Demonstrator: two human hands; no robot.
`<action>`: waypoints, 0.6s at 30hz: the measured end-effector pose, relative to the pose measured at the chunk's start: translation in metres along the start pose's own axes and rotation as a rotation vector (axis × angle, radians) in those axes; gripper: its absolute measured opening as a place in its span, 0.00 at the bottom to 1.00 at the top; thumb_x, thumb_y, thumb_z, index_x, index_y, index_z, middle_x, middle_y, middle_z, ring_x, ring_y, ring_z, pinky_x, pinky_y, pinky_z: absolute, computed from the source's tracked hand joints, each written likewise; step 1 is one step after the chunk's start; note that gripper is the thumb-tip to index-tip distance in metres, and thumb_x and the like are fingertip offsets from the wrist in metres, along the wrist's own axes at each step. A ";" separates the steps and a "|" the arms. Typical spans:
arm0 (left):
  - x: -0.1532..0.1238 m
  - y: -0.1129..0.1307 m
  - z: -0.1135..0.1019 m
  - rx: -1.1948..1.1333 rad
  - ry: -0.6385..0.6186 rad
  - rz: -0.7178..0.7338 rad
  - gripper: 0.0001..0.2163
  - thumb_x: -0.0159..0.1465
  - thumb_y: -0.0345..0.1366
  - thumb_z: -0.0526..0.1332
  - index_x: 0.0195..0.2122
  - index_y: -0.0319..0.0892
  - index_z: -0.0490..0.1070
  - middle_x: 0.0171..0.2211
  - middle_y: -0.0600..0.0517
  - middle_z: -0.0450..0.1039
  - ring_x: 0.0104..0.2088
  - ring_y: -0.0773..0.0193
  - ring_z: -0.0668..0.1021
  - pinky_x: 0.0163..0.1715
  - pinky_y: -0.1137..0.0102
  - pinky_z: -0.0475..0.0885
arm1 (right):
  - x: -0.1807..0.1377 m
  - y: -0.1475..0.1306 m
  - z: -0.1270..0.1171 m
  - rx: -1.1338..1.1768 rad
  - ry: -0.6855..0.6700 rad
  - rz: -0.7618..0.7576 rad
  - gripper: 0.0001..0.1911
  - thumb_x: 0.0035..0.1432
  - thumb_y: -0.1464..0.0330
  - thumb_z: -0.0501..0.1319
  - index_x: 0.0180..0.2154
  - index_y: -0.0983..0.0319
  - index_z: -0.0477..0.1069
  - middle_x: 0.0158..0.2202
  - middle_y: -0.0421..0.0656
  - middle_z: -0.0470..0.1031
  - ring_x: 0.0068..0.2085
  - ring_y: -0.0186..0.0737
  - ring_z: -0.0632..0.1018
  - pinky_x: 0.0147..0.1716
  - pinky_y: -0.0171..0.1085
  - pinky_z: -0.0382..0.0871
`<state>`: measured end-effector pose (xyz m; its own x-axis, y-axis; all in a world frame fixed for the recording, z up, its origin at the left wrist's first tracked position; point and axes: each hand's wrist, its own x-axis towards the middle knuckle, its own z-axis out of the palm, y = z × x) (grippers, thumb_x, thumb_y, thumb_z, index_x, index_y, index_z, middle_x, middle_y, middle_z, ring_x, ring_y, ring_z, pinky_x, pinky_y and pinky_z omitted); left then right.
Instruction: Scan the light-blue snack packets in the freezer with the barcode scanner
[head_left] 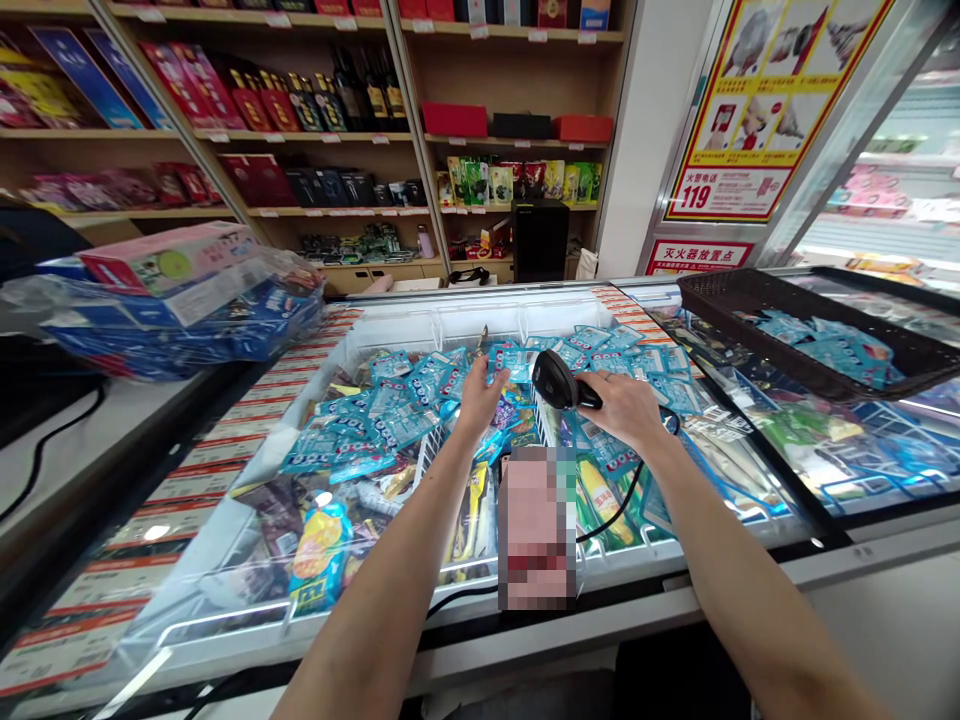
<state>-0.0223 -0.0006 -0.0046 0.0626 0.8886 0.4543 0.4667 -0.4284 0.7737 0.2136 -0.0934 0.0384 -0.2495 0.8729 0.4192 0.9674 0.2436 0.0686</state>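
My right hand (624, 405) is wrapped round the handle of a black handheld barcode scanner (556, 380), whose head faces left. A black cable trails down from it. My left hand (481, 398) pinches a small blue packet (516, 362) just left of the scanner head. Many similar blue packets (367, 430) lie strewn over the glass top of the freezer (405, 315), left and right of my hands. A phone-shaped object (537, 530), blurred out by pixels, lies on the glass at the front, between my forearms.
A dark brown basket (817, 345) with more blue packets stands on the right. At left, boxes in clear plastic wrap (187, 290) sit beside the freezer. Wooden shelves (517, 90) with goods fill the back, with a black box-like unit (540, 243) before them.
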 end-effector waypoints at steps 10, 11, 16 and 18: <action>-0.003 0.010 -0.001 0.017 0.037 -0.022 0.08 0.62 0.39 0.55 0.40 0.44 0.66 0.37 0.51 0.70 0.39 0.61 0.72 0.40 0.66 0.67 | 0.001 0.001 0.001 -0.013 -0.013 0.014 0.20 0.57 0.56 0.56 0.51 0.55 0.67 0.41 0.43 0.76 0.38 0.41 0.75 0.29 0.35 0.57; -0.003 0.010 -0.001 0.015 0.038 -0.019 0.08 0.62 0.39 0.55 0.40 0.44 0.66 0.37 0.51 0.70 0.39 0.61 0.72 0.41 0.66 0.67 | 0.001 0.000 0.000 -0.015 -0.014 0.015 0.20 0.58 0.56 0.56 0.50 0.55 0.67 0.41 0.43 0.76 0.38 0.41 0.75 0.29 0.35 0.57; -0.002 0.009 0.000 0.017 0.051 -0.018 0.07 0.61 0.38 0.55 0.39 0.44 0.66 0.36 0.52 0.69 0.38 0.62 0.72 0.40 0.66 0.67 | 0.001 0.000 0.000 -0.016 -0.010 0.014 0.20 0.57 0.56 0.57 0.50 0.55 0.67 0.41 0.43 0.76 0.38 0.41 0.75 0.29 0.35 0.56; -0.003 0.010 0.000 0.019 0.058 -0.017 0.07 0.61 0.38 0.56 0.39 0.44 0.66 0.35 0.52 0.69 0.38 0.61 0.72 0.40 0.66 0.67 | 0.000 0.000 0.000 -0.017 -0.004 0.010 0.20 0.57 0.56 0.57 0.50 0.56 0.67 0.40 0.43 0.76 0.38 0.41 0.75 0.29 0.35 0.56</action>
<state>-0.0177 -0.0070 0.0016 0.0040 0.8846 0.4664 0.4843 -0.4098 0.7730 0.2134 -0.0932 0.0390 -0.2397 0.8772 0.4159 0.9705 0.2275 0.0795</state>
